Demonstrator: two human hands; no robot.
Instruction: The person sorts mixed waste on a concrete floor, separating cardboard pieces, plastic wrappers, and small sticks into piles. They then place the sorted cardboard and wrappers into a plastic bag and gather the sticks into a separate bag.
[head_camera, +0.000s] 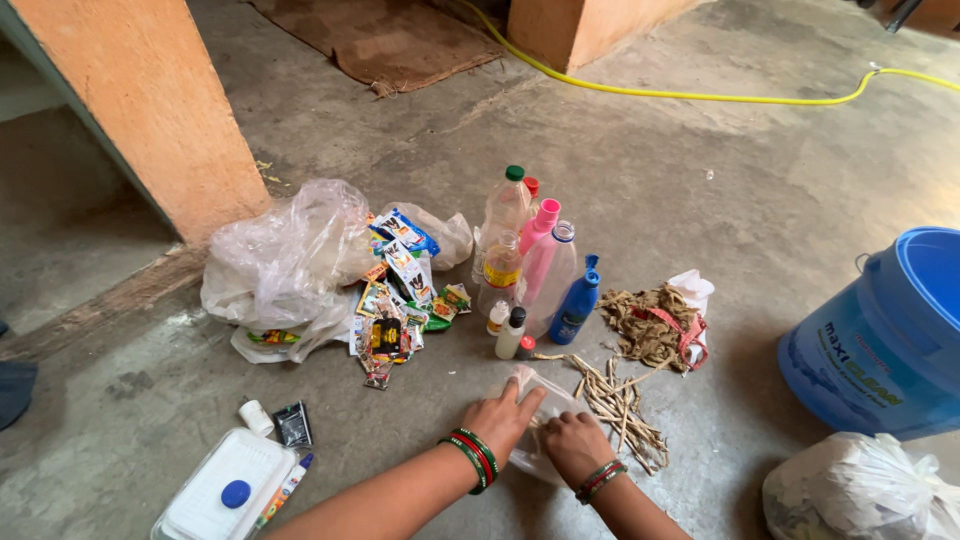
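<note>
We've got one head-worn view only: looks steeply down and forward at the concrete floor (700, 180), close over both forearms at the bottom edge, far floor reaching the top edge.

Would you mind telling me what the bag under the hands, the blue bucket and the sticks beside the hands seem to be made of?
The bag looks like thin clear plastic film: crinkled, glossy, see-through. The left hand and right hand press on it. The bucket seems moulded plastic, smooth with a slight sheen. The sticks look like dry wood or plant stalks, pale, matte and rough; which one is unclear.
</note>
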